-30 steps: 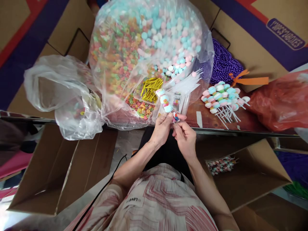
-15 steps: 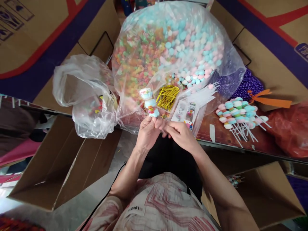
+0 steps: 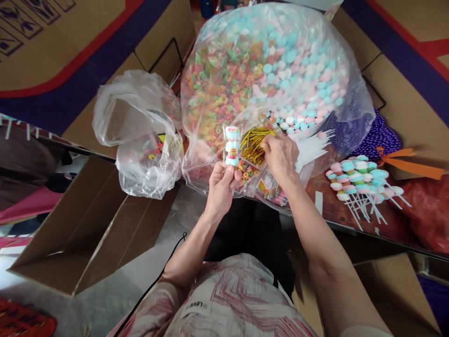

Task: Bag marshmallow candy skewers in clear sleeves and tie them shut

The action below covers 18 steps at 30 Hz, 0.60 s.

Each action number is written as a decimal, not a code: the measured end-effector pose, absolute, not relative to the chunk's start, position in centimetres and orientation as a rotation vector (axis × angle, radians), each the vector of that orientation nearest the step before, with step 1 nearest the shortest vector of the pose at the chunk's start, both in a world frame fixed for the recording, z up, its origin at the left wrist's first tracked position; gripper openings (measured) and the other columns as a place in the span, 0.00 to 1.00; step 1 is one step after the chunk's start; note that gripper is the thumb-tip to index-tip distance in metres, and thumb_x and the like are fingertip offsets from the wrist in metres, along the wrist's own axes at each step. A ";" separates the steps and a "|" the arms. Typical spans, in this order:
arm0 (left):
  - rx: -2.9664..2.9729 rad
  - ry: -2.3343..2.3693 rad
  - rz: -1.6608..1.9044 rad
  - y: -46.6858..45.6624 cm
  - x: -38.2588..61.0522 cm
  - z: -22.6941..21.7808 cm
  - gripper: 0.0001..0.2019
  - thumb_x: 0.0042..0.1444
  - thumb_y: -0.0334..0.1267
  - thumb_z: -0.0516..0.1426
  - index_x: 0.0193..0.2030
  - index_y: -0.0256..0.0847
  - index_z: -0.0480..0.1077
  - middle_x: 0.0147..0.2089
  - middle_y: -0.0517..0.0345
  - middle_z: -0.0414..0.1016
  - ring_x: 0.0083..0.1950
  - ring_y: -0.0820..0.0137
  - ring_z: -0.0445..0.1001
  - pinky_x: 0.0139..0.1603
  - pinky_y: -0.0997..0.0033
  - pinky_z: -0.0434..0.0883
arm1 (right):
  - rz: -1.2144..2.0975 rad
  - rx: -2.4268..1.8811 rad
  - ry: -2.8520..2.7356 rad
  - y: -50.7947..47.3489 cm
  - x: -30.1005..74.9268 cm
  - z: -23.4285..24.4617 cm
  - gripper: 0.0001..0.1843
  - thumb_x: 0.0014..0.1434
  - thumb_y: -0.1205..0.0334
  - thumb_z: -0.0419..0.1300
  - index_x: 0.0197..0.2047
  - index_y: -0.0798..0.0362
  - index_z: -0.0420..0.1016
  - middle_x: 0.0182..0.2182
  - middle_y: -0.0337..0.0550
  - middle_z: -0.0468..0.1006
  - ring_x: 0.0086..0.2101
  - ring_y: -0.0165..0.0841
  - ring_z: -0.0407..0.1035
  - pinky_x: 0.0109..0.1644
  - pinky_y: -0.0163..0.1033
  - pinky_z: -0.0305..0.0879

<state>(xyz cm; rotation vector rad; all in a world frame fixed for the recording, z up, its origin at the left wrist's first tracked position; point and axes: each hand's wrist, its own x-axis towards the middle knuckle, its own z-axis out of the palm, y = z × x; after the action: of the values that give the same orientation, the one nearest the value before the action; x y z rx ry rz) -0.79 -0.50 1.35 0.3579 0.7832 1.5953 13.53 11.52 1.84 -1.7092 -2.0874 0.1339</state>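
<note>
My left hand (image 3: 221, 187) is closed around the lower end of a marshmallow skewer (image 3: 232, 146) in a clear wrapper, held upright. Blue, white and pink pieces with coloured rings between them make up the stack. My right hand (image 3: 282, 157) reaches into a pile of gold twist ties (image 3: 254, 144) in a small clear tray, its fingertips pinched at the pile's right side. Which tie they hold is hidden by the fingers. Loose ring-shaped candies (image 3: 248, 172) lie just below the twist ties. White sticks (image 3: 315, 147) lie right of my right hand.
Behind, a large clear bag (image 3: 356, 100) holds rings and marshmallows. A crumpled plastic bag (image 3: 149, 175) sits left. Finished marshmallow skewers (image 3: 359, 175) lie right, near purple beads (image 3: 380, 135). Cardboard boxes stand around, including an open box (image 3: 80, 224) below left.
My right hand has left the skewer's lower end and moved up and right to the gold twist ties. My left hand still holds the wrapped skewer. The view has shifted slightly.
</note>
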 end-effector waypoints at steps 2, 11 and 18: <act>0.391 0.825 1.590 -0.1 -0.6 1.1 0.18 0.54 0.45 0.72 0.30 0.40 0.68 0.26 0.64 0.71 0.22 0.81 0.52 0.24 0.79 0.58 | 0.280 -1.608 -1.960 9.5 14.5 2.6 0.09 0.64 0.66 0.58 0.34 0.52 0.80 0.30 0.44 0.77 0.35 0.37 0.70 0.39 0.40 0.62; 0.576 0.921 1.498 -0.8 2.6 0.3 0.13 0.58 0.45 0.66 0.38 0.42 0.68 0.26 0.67 0.65 0.23 0.80 0.56 0.24 0.78 0.55 | 1.174 -1.275 -1.341 -1.3 15.1 2.7 0.07 0.56 0.58 0.69 0.33 0.52 0.83 0.21 0.33 0.72 0.17 0.24 0.60 0.19 0.32 0.53; 0.787 0.955 1.397 -3.0 4.7 0.4 0.06 0.62 0.36 0.62 0.40 0.44 0.67 0.31 0.65 0.67 0.30 0.76 0.67 0.33 0.76 0.65 | 1.196 -1.253 -0.973 -2.8 15.3 1.7 0.17 0.51 0.51 0.75 0.26 0.52 0.74 0.19 0.32 0.70 0.17 0.22 0.54 0.18 0.32 0.48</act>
<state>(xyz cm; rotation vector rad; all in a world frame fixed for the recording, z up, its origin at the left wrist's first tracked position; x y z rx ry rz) 4.68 -2.96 0.36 0.7873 0.9555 1.3968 15.34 -2.84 1.68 -1.2531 -0.9735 1.1962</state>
